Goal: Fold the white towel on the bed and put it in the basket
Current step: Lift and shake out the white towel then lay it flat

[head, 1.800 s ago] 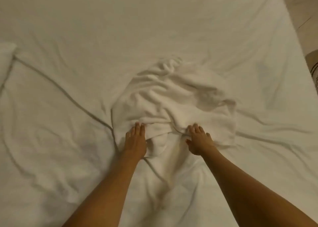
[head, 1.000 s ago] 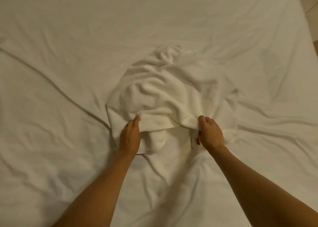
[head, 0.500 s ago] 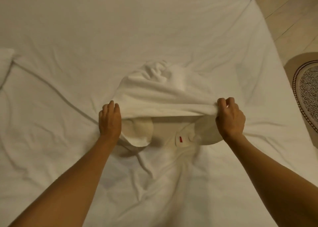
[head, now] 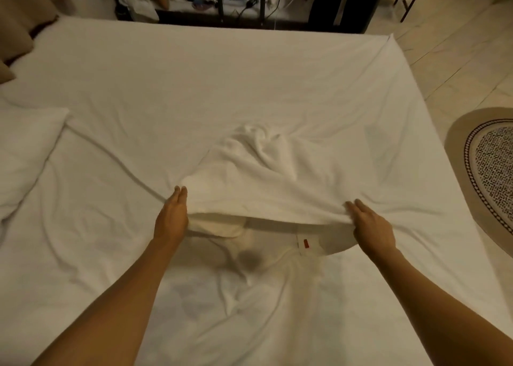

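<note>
A pillow (head: 26,146) lies at the left edge of the bed (head: 194,82), whose wrinkled white sheet fills most of the view. The left hand (head: 172,218) pinches the near left corner of the white towel (head: 266,182), fingers straight on top and thumb hidden beneath the cloth. The towel sits near the middle of the bed, its held near edge stretched taut from left to right between the two hands and raised off the sheet, while the far part stays bunched in soft folds pointing away toward the bed's foot. It is plain white terry; under the lifted edge a lower layer shows, bearing a small white label with a red mark (head: 305,243). The right hand (head: 372,226) grips the near right corner likewise. A round patterned rug (head: 488,171) lies on the floor at the right.
</note>
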Motion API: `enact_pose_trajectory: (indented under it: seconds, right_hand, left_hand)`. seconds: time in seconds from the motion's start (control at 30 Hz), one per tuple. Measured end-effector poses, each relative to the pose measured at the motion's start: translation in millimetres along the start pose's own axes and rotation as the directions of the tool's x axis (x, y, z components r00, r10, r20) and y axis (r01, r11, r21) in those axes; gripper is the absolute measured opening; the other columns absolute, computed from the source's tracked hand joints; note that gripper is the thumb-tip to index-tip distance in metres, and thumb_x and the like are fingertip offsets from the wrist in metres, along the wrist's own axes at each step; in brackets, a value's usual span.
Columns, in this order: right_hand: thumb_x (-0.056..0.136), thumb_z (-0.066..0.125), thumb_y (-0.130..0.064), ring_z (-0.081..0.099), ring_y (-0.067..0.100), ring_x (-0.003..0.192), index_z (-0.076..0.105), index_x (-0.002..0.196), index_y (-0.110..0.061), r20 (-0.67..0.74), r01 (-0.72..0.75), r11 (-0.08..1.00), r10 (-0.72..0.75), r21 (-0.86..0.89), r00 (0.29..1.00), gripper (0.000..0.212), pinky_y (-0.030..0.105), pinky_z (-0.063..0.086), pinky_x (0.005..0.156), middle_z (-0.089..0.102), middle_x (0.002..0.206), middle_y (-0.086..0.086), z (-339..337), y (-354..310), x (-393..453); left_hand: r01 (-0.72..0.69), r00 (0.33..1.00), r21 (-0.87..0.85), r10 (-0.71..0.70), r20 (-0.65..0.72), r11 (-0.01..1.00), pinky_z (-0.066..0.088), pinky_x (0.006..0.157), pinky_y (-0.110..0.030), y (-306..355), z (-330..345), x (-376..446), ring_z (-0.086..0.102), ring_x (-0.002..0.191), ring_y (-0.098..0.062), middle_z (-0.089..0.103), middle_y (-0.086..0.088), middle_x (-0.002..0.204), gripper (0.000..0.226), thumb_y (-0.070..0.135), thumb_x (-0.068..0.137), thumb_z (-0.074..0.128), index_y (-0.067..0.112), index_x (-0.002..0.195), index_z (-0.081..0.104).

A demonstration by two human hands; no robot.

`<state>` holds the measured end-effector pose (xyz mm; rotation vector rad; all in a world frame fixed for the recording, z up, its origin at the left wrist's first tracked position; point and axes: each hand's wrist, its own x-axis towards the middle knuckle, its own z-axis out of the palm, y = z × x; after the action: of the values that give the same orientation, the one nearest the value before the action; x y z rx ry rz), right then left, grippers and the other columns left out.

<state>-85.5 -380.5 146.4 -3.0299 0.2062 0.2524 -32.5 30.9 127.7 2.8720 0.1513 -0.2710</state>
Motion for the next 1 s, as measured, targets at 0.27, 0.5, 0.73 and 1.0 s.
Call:
enact_pose_trajectory:
  seconds: [0.27, 0.5, 0.73, 1.0]
  right_hand:
    - [0.086, 0.041, -0.007, 0.057, 0.024, 0.109, 0.034, 0.142, -0.026, 0.352, 0.052, 0.999, -0.048, -0.003, 0.935, 0.059, 0.034, 0.047, 0.085, 0.055, 0.128, 0.000, 39.8, -30.9, -6.0]
    - [0.091, 0.036, -0.013, 0.061, 0.024, 0.075, 0.026, 0.138, -0.015, 0.390, -0.331, 0.942, 0.328, -0.061, 0.860, 0.048, 0.032, 0.049, 0.062, 0.061, 0.099, 0.007, 34.5, -51.3, 58.1]
    - [0.088, 0.046, -0.017, 0.049, 0.038, 0.120, 0.045, 0.134, -0.007, 0.238, -0.403, 0.563, 0.345, 0.721, 0.908, 0.047, 0.044, 0.039, 0.103, 0.051, 0.135, 0.020, -54.9, -83.9, 197.7]
    - [0.089, 0.043, -0.006, 0.025, 0.034, 0.138, 0.018, 0.150, -0.018, -0.416, 0.210, 0.645, 0.184, 0.735, 0.890, 0.066, 0.035, 0.026, 0.108, 0.021, 0.154, 0.017, -322.6, -143.5, 305.3]
  left_hand:
    - [-0.049, 0.958, 0.010, 0.044, 0.284, 0.999, 0.033, 0.109, -0.032, 5.0, 27.6, -2.4, 0.039, 0.135, -0.027, 0.032, -0.013, 0.152, 0.058, -0.004, 0.095, 0.037, 0.004, 0.149, 0.018]
    - [0.228, 0.893, 0.191, -0.284, 0.350, 0.955, 0.043, 0.101, -0.039, 38.2, 27.4, 59.2, 0.049, 0.125, -0.033, 0.043, -0.020, 0.141, 0.068, 0.013, 0.098, 0.037, -0.001, 0.148, -0.006]
    - [0.488, 0.872, -0.707, -0.254, 0.418, 0.512, 0.059, 0.072, -0.041, 120.2, -69.8, 196.4, 0.055, 0.116, -0.039, 0.044, -0.015, 0.142, 0.058, 0.017, 0.091, 0.037, 0.024, 0.147, 0.025]
    - [-0.210, 0.946, -0.836, -0.109, -0.304, 0.508, 0.029, 0.114, -0.045, 249.0, -348.4, 277.4, 0.027, 0.140, -0.037, 0.019, -0.018, 0.155, 0.062, 0.012, 0.096, 0.037, 0.024, 0.151, 0.011]
